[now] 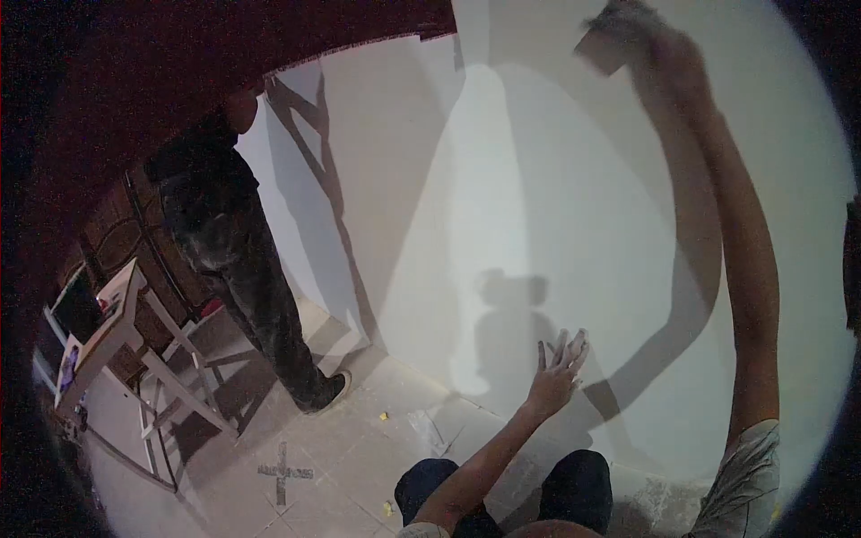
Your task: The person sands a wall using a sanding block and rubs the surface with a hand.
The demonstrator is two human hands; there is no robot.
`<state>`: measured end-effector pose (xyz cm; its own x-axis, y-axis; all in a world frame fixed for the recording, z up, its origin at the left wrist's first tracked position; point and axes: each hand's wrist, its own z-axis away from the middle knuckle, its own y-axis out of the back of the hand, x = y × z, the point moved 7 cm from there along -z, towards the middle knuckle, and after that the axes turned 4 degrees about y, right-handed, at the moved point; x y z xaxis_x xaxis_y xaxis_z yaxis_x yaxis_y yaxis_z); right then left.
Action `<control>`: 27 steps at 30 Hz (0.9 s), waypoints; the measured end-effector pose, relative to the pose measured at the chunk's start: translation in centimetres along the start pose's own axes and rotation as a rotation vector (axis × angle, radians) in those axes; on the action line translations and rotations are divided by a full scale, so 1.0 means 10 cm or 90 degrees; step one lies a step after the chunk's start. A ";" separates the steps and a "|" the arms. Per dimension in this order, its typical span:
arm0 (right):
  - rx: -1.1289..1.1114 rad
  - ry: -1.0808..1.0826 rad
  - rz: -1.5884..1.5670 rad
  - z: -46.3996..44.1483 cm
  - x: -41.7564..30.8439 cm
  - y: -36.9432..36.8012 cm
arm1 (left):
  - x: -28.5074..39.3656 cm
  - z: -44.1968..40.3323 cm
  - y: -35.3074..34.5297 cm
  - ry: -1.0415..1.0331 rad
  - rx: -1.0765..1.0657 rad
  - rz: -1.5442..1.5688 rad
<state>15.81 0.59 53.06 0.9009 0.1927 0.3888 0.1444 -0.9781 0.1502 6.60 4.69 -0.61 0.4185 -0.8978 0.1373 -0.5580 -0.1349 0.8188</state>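
Note:
My right arm stretches high up the pale wall [583, 206] at the right. At its end, my right hand [659, 40] is smeared by motion, with its fingers closed round a small block, perhaps a sanding block [603, 54], held against the wall. The blur hides the block's exact kind. Lower down, my left hand [558, 372] is open and holds nothing; its fingers are spread and look whitened with dust. It is close to the wall surface, but I cannot tell whether it touches. Shadows of my arm and head fall across the wall.
Another person [242, 242] in dark, dusty trousers stands at the left by the wall corner. Behind them is a wooden stand or table [134, 332] with things on top. A grey tape cross [284, 472] marks the tiled floor [359, 448]. Small yellow bits lie near my knees [577, 489].

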 end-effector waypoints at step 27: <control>-0.086 0.121 0.013 0.98 -0.40 -1.45 | -0.10 0.00 -0.18 -0.013 -0.031 0.061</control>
<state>14.09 13.21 40.44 0.8083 0.1967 0.5549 0.0591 -0.9649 0.2560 7.21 5.88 -2.23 0.3500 -0.9142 0.2043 -0.5587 -0.0286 0.8288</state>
